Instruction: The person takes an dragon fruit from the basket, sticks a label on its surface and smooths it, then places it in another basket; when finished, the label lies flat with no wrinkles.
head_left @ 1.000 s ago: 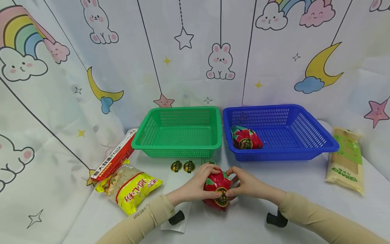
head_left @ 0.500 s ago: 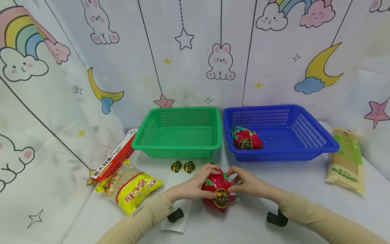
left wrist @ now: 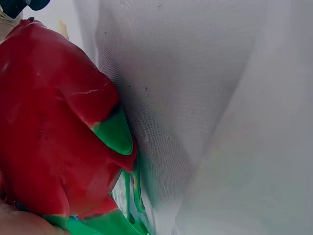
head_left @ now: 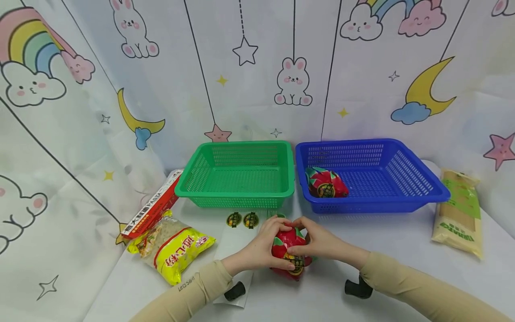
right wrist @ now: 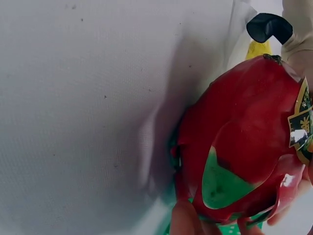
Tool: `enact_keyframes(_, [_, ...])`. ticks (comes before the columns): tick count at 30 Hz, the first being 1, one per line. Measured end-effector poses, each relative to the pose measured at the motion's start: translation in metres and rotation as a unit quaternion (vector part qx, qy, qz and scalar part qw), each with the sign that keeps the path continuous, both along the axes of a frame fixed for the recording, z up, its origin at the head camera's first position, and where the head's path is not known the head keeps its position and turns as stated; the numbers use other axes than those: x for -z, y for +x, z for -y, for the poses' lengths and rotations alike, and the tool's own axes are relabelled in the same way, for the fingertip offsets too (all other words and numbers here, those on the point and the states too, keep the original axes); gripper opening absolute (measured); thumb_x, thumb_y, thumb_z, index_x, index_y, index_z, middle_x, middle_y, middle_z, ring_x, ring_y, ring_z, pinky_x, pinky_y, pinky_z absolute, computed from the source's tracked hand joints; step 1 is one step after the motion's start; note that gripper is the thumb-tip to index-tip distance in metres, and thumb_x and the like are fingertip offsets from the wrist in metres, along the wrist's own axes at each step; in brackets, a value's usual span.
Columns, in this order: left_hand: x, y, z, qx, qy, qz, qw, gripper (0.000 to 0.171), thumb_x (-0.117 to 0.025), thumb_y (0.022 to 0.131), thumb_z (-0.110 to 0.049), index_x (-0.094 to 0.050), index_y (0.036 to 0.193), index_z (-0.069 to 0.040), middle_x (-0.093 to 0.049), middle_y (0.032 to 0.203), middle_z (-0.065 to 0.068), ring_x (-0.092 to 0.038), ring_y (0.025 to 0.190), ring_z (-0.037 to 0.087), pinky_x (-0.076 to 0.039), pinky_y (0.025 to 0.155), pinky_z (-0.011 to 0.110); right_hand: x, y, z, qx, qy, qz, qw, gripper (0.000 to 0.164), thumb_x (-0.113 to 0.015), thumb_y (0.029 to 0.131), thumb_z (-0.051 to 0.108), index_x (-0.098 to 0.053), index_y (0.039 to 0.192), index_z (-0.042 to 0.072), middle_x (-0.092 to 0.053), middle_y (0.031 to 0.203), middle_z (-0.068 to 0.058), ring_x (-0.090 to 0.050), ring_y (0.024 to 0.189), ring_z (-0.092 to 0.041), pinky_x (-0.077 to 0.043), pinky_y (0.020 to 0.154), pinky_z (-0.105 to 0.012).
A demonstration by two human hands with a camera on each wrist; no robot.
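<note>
A red dragon fruit (head_left: pixel 284 239) with green-tipped scales stands on the white table between my two hands. My left hand (head_left: pixel 263 248) grips it from the left, fingers over its far top and thumb along the near side. From the right, my right hand (head_left: pixel 322 239) holds it with curled fingers at the back and its thumb at a round black-and-gold sticker (head_left: pixel 296 264). The thumbs partly cover that sticker in the head view. In the right wrist view, the sticker (right wrist: pixel 302 122) shows on the fruit's side, with fingertips (right wrist: pixel 185 218) underneath.
A white sheet (head_left: pixel 229 241) bearing two more stickers lies left of the fruit. Behind stand a green basket (head_left: pixel 234 195) and a blue basket (head_left: pixel 378 205) holding another stickered dragon fruit (head_left: pixel 327 182). Pasta packages (head_left: pixel 177 248) lie left, a noodle pack (head_left: pixel 458 214) right.
My right hand has moved left over the fruit, its thumb from the right edge to the sticker. The fruit has shifted slightly; my left hand keeps its grip.
</note>
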State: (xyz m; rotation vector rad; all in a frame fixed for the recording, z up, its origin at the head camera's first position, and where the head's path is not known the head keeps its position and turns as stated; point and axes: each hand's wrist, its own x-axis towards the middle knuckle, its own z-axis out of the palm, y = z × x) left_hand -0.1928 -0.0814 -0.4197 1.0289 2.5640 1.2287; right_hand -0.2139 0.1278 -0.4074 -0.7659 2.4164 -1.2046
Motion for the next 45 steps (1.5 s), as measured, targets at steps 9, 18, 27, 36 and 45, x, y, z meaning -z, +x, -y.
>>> enact_keyframes(9, [-0.003,0.000,0.001,0.011,-0.003,0.008,0.9999,0.065,-0.077,0.075,-0.027,-0.039,0.126,-0.009,-0.028,0.144,0.003,-0.006,0.141,0.033,-0.017,0.109,0.059,0.001,-0.003,-0.006,-0.007,-0.005,-0.004,1.000,0.053,-0.070,0.081,0.032,-0.048,0.122,0.005,-0.053,0.114,-0.017,-0.057,0.073,-0.017,-0.051,0.056,-0.027])
enact_keyframes(18, [-0.001,-0.003,0.005,0.025,-0.008,0.016,0.9995,0.061,-0.072,0.079,-0.027,-0.038,0.126,-0.009,-0.026,0.145,0.003,-0.005,0.141,0.033,-0.014,0.109,0.059,0.009,-0.005,-0.017,-0.045,0.005,-0.033,0.998,0.050,-0.058,0.091,0.033,-0.045,0.132,0.008,-0.050,0.130,-0.016,-0.056,0.088,-0.014,-0.049,0.070,-0.026])
enact_keyframes(27, [-0.001,-0.004,0.007,0.032,-0.021,0.023,0.9990,0.068,-0.076,0.076,-0.027,-0.036,0.129,-0.013,-0.023,0.147,0.000,-0.003,0.142,0.030,-0.016,0.110,0.057,0.007,0.000,-0.016,-0.054,0.018,-0.020,0.998,0.072,-0.070,0.080,0.037,-0.038,0.136,0.005,-0.044,0.133,-0.019,-0.056,0.094,-0.021,-0.050,0.068,-0.025])
enact_keyframes(36, [-0.004,-0.004,0.006,0.039,-0.020,0.021,0.9988,0.067,-0.075,0.077,-0.026,-0.036,0.129,-0.010,-0.023,0.147,0.001,-0.003,0.142,0.030,-0.015,0.110,0.058,0.007,-0.005,-0.021,-0.066,0.002,-0.013,0.998,0.062,-0.066,0.085,0.028,-0.039,0.136,0.007,-0.042,0.135,-0.021,-0.056,0.095,-0.022,-0.050,0.071,-0.026])
enact_keyframes(45, [-0.002,-0.001,0.004,0.015,-0.025,0.018,0.9994,0.078,-0.082,0.068,-0.030,-0.037,0.129,-0.014,-0.024,0.146,0.001,-0.009,0.141,0.025,-0.022,0.109,0.055,0.005,0.000,-0.020,-0.101,0.023,-0.035,0.994,0.092,-0.078,0.069,0.037,-0.030,0.140,0.001,-0.043,0.130,-0.018,-0.055,0.095,-0.021,-0.051,0.070,-0.029])
